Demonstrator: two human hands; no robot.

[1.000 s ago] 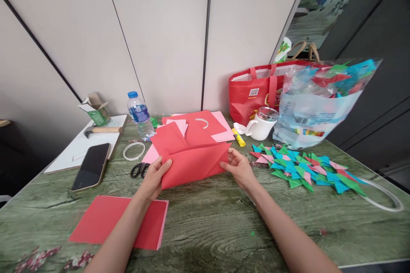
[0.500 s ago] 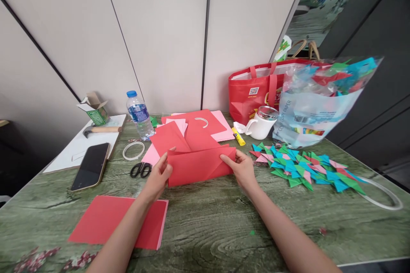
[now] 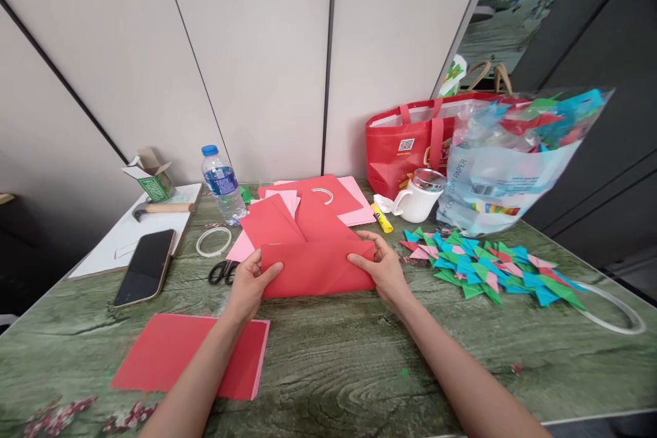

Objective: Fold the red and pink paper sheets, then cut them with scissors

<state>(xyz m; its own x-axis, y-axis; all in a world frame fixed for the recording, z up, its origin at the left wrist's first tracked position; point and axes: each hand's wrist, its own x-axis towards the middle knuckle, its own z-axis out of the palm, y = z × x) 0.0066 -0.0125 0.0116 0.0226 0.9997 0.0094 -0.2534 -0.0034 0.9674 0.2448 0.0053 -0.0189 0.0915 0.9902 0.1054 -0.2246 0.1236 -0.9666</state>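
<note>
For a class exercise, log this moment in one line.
left hand: grips red paper; right hand: grips same paper; bottle: upright, capped

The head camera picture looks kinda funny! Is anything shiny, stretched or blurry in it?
In the head view, the mug's lid and the plastic bag catch the light; in the head view, wall lines lean more toward the left, probably wide-lens stretching; in the head view, the red paper looks fairly sharp.
</note>
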